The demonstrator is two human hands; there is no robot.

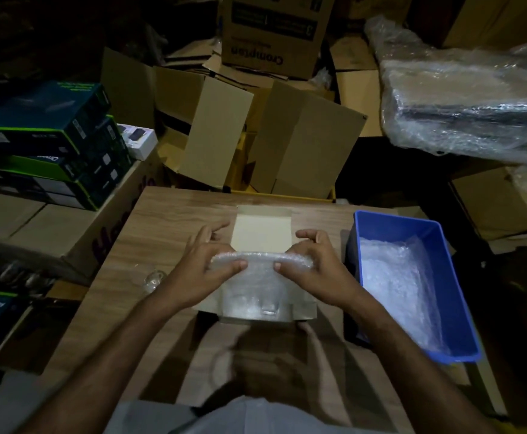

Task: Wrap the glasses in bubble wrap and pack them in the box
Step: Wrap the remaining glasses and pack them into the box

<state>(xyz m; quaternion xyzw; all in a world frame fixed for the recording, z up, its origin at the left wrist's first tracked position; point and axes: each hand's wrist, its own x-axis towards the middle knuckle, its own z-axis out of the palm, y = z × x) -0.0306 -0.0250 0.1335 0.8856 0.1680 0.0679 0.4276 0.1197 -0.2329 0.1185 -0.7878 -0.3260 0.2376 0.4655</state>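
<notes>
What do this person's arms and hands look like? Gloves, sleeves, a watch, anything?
Both arms are bare from the bottom of the picture to the fingers. The left hand and right hand wear no gloves, and no rings, watch or bracelet show. A light grey garment shows at the bottom edge.

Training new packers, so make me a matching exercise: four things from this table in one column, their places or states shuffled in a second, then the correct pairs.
Things
1. bubble wrap
2. box
3. blue bin
4. bare glass

Places or states
A. at the table's right edge, holding more wrap
B. pinched by both hands, the left hand and the right hand
C. lying on the table left of the left hand
D. open, behind the hands

Pairs: 1-B, 2-D, 3-A, 4-C
</notes>
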